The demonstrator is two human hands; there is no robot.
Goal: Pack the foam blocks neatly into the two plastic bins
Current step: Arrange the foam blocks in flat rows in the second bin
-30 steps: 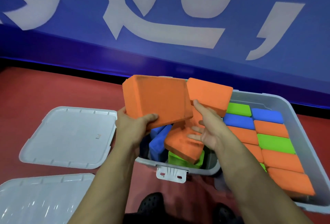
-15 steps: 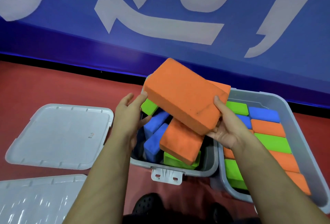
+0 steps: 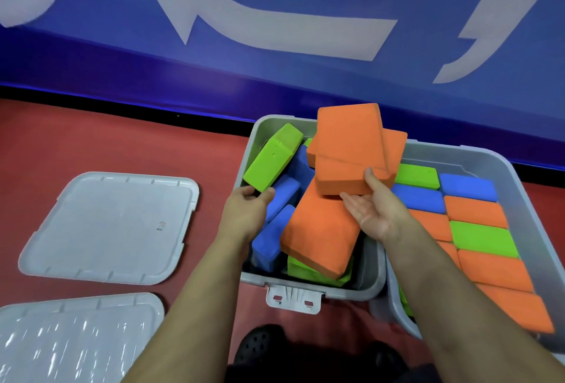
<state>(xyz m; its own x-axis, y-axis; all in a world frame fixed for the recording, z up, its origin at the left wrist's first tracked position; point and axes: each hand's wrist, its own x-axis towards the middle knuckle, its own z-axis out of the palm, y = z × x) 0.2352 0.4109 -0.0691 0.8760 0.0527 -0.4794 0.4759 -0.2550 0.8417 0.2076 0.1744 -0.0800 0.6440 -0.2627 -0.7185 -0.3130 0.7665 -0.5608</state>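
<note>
Both arms are bare up to the edge of the picture, with no sleeves showing. The left hand (image 3: pixel 244 211) and right hand (image 3: pixel 377 210) wear no gloves. A black shoe (image 3: pixel 260 344) with small round holes covers one foot.

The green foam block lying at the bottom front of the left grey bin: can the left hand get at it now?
Probably not directly: a large orange foam block lies across the green foam block, and the left hand already grips another green block.
</note>
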